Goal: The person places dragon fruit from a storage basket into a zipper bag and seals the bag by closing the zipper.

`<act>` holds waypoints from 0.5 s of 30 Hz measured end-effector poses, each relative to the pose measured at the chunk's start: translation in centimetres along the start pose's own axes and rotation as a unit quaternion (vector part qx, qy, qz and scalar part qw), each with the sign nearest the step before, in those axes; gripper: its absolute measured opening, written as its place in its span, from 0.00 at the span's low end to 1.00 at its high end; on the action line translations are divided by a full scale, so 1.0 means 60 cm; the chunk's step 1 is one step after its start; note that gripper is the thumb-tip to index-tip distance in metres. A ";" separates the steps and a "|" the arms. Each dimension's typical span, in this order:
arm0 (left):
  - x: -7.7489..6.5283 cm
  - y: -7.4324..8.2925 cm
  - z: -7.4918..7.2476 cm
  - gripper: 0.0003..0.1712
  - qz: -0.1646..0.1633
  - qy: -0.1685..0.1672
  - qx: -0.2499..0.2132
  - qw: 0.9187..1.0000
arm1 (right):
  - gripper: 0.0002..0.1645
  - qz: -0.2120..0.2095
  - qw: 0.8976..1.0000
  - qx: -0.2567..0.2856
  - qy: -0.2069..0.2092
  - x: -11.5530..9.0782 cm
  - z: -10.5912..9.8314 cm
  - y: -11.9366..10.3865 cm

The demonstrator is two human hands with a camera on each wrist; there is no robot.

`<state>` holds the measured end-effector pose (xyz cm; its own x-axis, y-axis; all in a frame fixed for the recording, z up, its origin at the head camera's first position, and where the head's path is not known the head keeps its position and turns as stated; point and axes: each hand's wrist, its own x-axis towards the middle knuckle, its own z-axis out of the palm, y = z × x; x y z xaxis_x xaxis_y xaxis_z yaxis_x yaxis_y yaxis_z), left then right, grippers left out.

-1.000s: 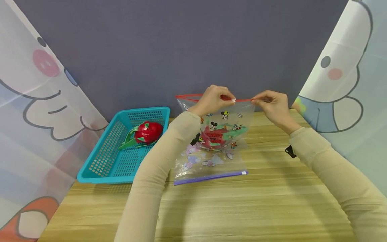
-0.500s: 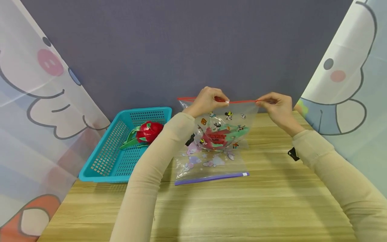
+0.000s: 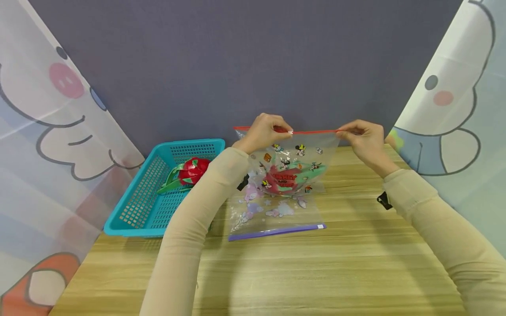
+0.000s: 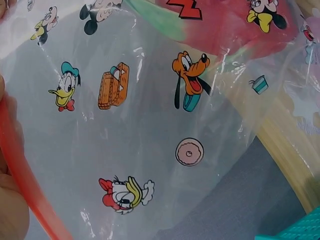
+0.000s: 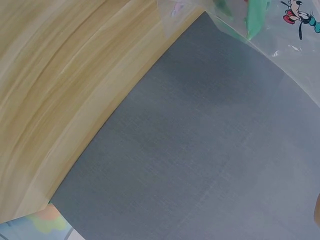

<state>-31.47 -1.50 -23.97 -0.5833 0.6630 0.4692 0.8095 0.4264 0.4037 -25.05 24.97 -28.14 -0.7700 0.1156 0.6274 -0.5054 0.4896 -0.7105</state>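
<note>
My left hand [image 3: 262,134] pinches the white slider [image 3: 290,132] on the red zip of a clear slider bag [image 3: 328,149] printed with cartoon figures. With thumb and fingers, my right hand [image 3: 365,139] grips the right end of that zip, holding the bag upright. Inside lies a red thing with long green leaves [image 3: 276,181], like a dragon fruit. In the left wrist view the red zip [image 4: 22,177] runs down the left edge beside the fingers. Only a sliver of the right hand shows in the right wrist view.
A second clear bag with a purple zip [image 3: 276,232] lies flat on the wooden table [image 3: 336,272], partly behind the first. A turquoise basket [image 3: 130,206] at left holds another red, green-leaved fruit shape [image 3: 193,170]. A grey panel [image 3: 253,57] stands behind the table.
My left hand has slid left along the red zip with the slider. The zip's left part, gaping earlier, now looks like one line. My right hand has shifted slightly right, still gripping the end.
</note>
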 end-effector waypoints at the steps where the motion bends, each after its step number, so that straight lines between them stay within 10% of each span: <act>1: 0.000 -0.001 0.000 0.08 0.000 0.000 -0.001 1.000 | 0.03 0.001 1.000 -0.005 0.001 0.000 -0.001 0.000; 15: -0.010 -0.012 -0.004 0.09 0.001 -0.001 -0.004 1.000 | 0.06 0.004 1.000 -0.020 -0.005 -0.003 -0.013 0.005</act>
<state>-31.71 -2.34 -24.36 -0.5815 0.6647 0.4691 0.8101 0.4203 0.4088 -24.78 25.77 -28.24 -0.7786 0.1108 0.6177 -0.4831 0.5226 -0.7026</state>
